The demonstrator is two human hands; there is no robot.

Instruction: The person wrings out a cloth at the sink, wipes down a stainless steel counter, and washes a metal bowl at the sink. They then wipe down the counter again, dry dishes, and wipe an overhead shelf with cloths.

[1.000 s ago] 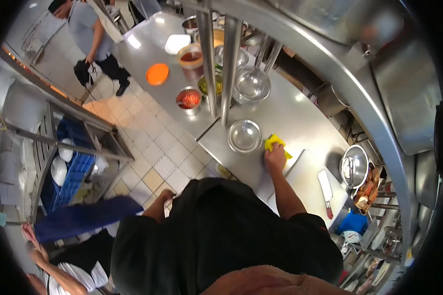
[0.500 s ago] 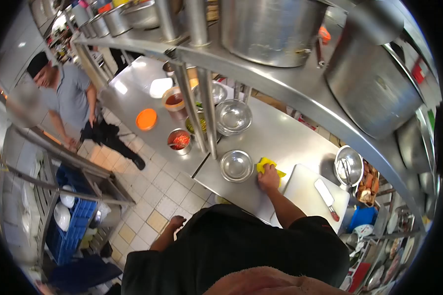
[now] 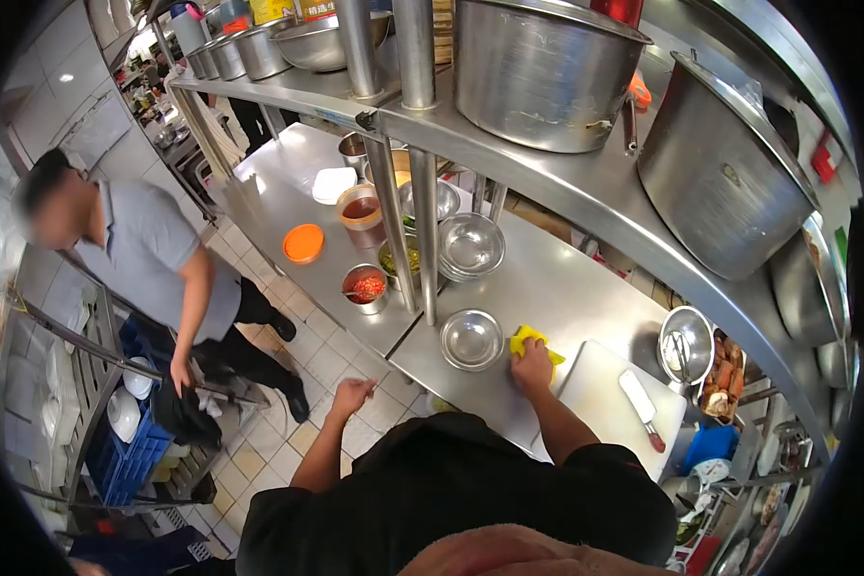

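My right hand [image 3: 531, 366] presses a yellow cloth [image 3: 554, 355] onto the steel table [image 3: 586, 288], its fingers closed over it. Just left of that hand sits a metal bowl [image 3: 471, 340]. To its right lies a white cutting board [image 3: 593, 394], with a cleaver [image 3: 636, 398] resting on top. My left hand [image 3: 355, 396] hangs in the air off the table's front edge, over the tiled floor. Its fingers are curled, and nothing shows in them.
A steel shelf [image 3: 538, 168] with large pots [image 3: 547, 82] crosses above the table on metal posts [image 3: 424, 230]. Food containers, including chopped red pieces [image 3: 366, 288], stand to the left. A co-worker [image 3: 163, 240] stands at left, holding a dark cloth, near a blue crate [image 3: 125, 461].
My left hand has risen and moved forward from beside my body. My right hand stays on the cloth. The co-worker has come closer and leans toward the rack with the blue crate.
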